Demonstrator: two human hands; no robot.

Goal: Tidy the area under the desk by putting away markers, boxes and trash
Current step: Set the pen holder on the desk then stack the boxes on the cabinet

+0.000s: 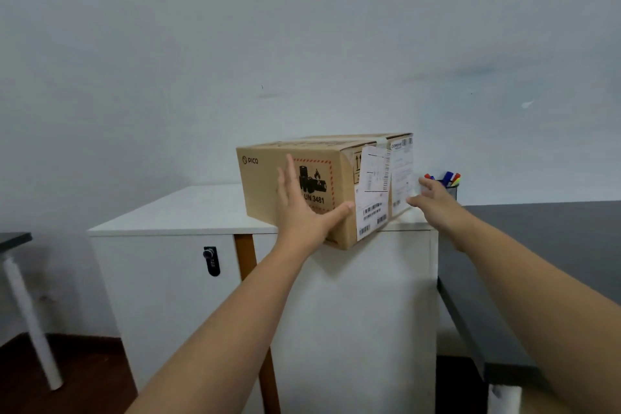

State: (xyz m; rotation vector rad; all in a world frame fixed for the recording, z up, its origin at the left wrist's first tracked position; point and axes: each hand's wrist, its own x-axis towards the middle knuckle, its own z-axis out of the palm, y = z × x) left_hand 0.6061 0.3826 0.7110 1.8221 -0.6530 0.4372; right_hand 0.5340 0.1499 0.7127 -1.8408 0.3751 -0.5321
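Observation:
A brown cardboard box (265,178) with a PICO logo, a battery warning label and white shipping labels sits on top of a white cabinet (174,212), its near corner jutting past the cabinet's front edge. My left hand (302,208) lies flat against the box's left face, fingers straight, thumb along the lower edge. On the box's right side, my right hand (433,197) has straight fingers touching the labelled face. A dark cup of coloured markers (448,181) stands just behind my right hand.
The white cabinet has a black combination lock (211,260) on its left door and a brown strip (247,265) beside it. A dark desk top (537,245) extends to the right. A white table leg (30,316) stands at far left over a dark wooden floor (67,376).

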